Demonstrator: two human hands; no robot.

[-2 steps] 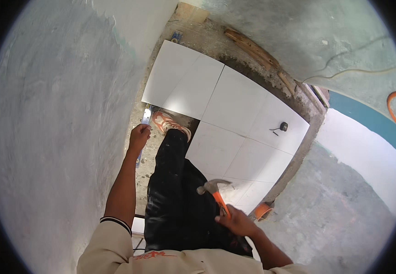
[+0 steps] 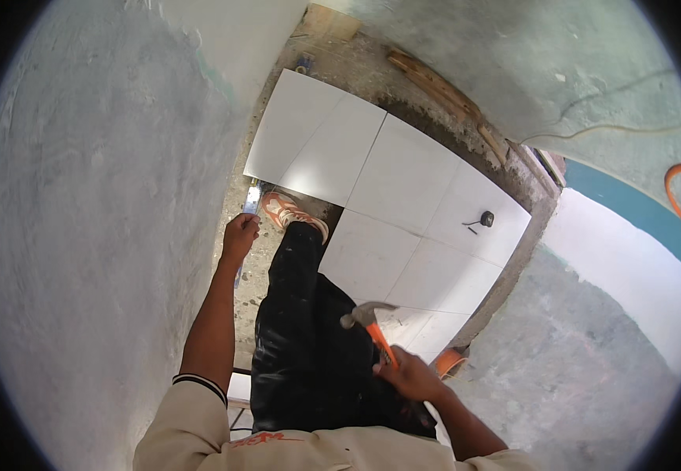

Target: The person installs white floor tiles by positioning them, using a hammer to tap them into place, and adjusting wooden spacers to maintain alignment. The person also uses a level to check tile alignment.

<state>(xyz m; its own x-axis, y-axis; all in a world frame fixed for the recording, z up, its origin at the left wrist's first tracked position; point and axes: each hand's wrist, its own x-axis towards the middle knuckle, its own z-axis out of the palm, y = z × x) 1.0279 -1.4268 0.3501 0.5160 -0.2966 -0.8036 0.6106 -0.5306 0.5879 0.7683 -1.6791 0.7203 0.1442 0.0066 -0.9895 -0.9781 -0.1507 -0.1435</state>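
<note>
My right hand [image 2: 410, 375] is wrapped round the orange handle of a claw hammer [image 2: 375, 328], held over my right thigh with its metal head up and to the left. Near the left wall my left hand [image 2: 240, 237] is closed on a narrow blue and silver bar, which looks like a spirit level [image 2: 252, 198]. The bar shows above and below my fist, its upper end close to the corner of a large white floor tile [image 2: 309, 141]. More white tiles [image 2: 384, 184] lie to the right.
A small black tape measure or similar object [image 2: 486, 219] lies on the tiles at the right. Wood strips [image 2: 435, 82] rest along the far wall's foot. My shoe [image 2: 284, 210] stands on rough floor beside the tiles. An orange object [image 2: 449, 362] sits by the tile edge.
The hammer in my right hand has shifted very slightly up. My left hand stays where it was on the bar.
</note>
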